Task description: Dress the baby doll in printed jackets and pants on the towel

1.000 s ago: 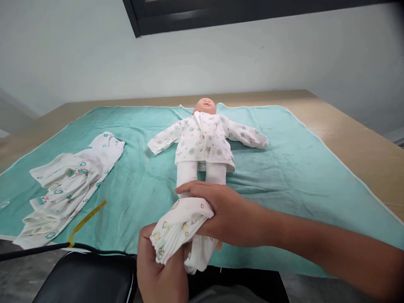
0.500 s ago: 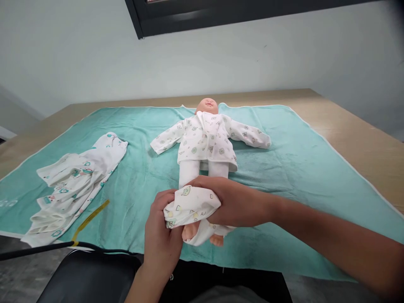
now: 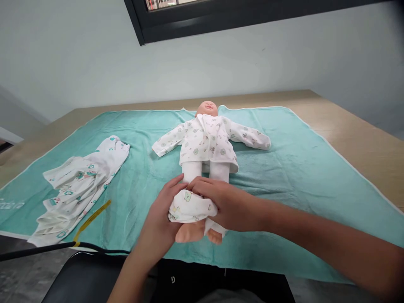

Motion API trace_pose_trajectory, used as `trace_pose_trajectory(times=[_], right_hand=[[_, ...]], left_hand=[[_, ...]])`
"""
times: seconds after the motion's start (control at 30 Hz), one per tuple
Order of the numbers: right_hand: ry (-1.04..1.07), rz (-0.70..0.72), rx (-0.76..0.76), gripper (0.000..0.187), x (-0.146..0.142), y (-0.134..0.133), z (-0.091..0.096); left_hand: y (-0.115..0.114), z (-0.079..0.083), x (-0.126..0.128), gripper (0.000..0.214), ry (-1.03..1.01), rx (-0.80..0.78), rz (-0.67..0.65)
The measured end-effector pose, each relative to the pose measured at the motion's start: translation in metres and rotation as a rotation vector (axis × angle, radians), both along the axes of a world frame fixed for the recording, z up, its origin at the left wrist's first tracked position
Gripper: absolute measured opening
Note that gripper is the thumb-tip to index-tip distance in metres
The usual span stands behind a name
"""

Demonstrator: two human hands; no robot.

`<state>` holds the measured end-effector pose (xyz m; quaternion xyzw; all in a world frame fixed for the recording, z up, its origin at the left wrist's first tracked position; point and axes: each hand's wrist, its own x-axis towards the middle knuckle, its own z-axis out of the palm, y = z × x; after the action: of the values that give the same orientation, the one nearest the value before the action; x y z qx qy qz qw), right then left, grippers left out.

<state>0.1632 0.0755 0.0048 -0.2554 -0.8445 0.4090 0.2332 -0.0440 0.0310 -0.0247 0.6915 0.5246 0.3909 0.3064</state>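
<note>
A baby doll [image 3: 206,108] lies on its back, head away from me, in a white printed jacket [image 3: 208,139] with its arms spread. Its upper legs are white. Bunched white printed baby clothing [image 3: 191,206] sits around its lower left-side leg, and the bare foot [image 3: 190,232] pokes out below. My left hand [image 3: 162,210] grips the left edge of this cloth. From the right, my right hand [image 3: 225,204] grips its other edge, fingers curled over the top. The doll's other foot [image 3: 215,236] shows beside white cloth under my right hand.
A turquoise blanket [image 3: 299,189] covers much of the wooden table [image 3: 356,130]. Another white printed baby garment [image 3: 82,181] lies crumpled at left. A black cable [image 3: 34,251] with a yellow tag [image 3: 93,216] crosses the near left edge, above a black chair [image 3: 85,277].
The bunched cloth has moved up the leg, uncovering more of the left-side foot. My left hand has opened out along the cloth's side and shifted up slightly. The camera view has tilted a little.
</note>
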Motion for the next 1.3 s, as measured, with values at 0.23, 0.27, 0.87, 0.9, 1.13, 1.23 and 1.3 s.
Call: trace_pose_trajectory(times=[0.23, 0.27, 0.87, 0.9, 1.13, 1.23, 1.3], right_hand=[[-0.037, -0.218, -0.092, 0.016, -0.005, 0.003, -0.007], [-0.029, -0.221, -0.107, 0.017, -0.004, 0.003, -0.007], [-0.197, -0.198, 0.235, 0.029, 0.009, 0.028, 0.003], [-0.191, -0.170, 0.229, 0.029, 0.013, 0.029, 0.007], [-0.128, -0.358, 0.536, 0.047, 0.050, 0.047, 0.003], [-0.224, -0.457, 0.731, 0.031, 0.054, 0.057, -0.013], [-0.265, -0.503, 0.773, 0.012, 0.056, 0.064, -0.020]], left_hand=[[0.017, 0.002, 0.016, 0.024, -0.099, -0.037, 0.196], [0.020, 0.001, 0.018, 0.023, -0.099, -0.011, 0.202], [0.049, 0.007, 0.008, 0.050, -0.187, -0.278, 0.063], [0.052, 0.012, 0.003, 0.048, -0.148, -0.264, 0.010], [0.087, 0.035, -0.008, 0.038, 0.004, -0.023, 0.044], [0.114, 0.033, 0.018, 0.040, 0.176, 0.053, -0.127], [0.131, 0.030, 0.032, 0.025, 0.279, 0.118, -0.129]])
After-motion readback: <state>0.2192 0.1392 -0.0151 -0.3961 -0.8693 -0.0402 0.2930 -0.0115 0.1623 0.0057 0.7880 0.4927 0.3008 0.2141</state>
